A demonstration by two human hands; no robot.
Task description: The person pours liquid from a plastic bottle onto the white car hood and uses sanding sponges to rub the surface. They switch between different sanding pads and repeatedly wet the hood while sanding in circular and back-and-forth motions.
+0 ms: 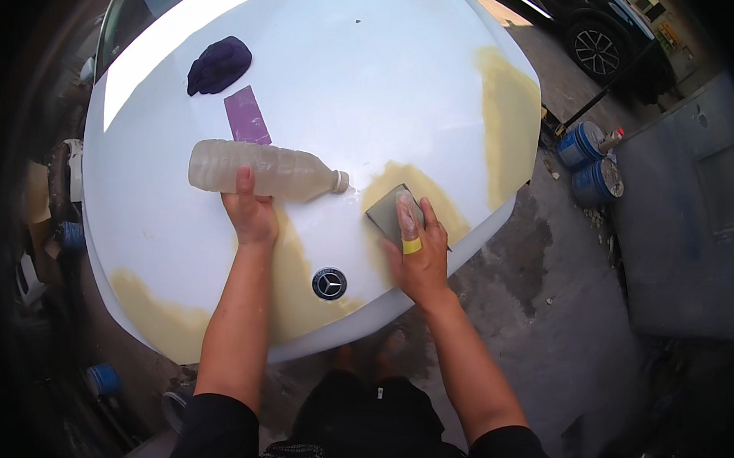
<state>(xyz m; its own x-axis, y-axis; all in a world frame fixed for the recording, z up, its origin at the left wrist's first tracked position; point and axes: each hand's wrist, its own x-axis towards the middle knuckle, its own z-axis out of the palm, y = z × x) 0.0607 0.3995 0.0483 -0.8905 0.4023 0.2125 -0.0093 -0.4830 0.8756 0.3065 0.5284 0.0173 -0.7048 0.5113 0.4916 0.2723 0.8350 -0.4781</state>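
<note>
- Black sleeves (215, 427) sit closest to me, the forearms reaching from them over a white car hood (390, 74).
- Left hand (253, 216): its fingers are closed round a cloudy plastic bottle (291, 175), thumb across the side, the rest mostly hidden. I take it the grip sits toward the base so the capped neck is left free — pointing at the right fingers. Whether the bottle touches the hood, I can't tell.
- Right hand (419, 256): its fingers grip a grey pad (384, 212) from above, one pale-wrapped finger stretched along the top, probably to press it flat. Under and around those fingers I see a tan patch (447, 208).
- Wet drops (353, 192) lie between the bottle's cap and the right fingers.
- Just beyond the left fingers rests a purple sheet (247, 113); farther out, a bunched dark cloth (220, 65) — both parked, I'd judge, clear of the pad.
- Nearer me than the fingers, between the wrists, sits a round emblem (329, 284).
</note>
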